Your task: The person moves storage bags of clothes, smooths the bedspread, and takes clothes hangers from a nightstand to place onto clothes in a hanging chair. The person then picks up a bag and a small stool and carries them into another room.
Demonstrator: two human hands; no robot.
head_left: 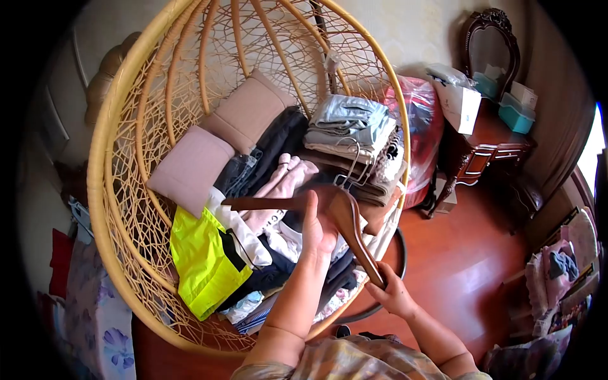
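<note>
I held a wooden hanger (329,212) with both of my hands above the wicker egg chair (120,190). My left hand (318,231) was closed around the middle part of the hanger, just under its metal hook (352,166), with the fingers pointing up. My right hand (391,292) gripped the lower end of the hanger's right arm, near the front rim of the chair. The other arm of the hanger pointed to the left, over the clothes, and it did not touch them as far as I could see.

Inside the chair there were many clothes. A stack of folded clothes (351,142) lay at the right side, with a light blue-grey piece on top. In the middle was a pink garment (278,190), and beside it some dark pieces. A bright yellow garment (201,259) lay at the front left, partly over a white one. Two pink cushions (218,142) leaned at the back of the seat.

To the right of the chair stood a red plastic bag (421,136), touching the rim. Further right was a dark wooden dressing table (491,142) with a mirror, and on it a white box (461,104) and teal containers (516,117). The floor (462,266) was reddish wood.
</note>
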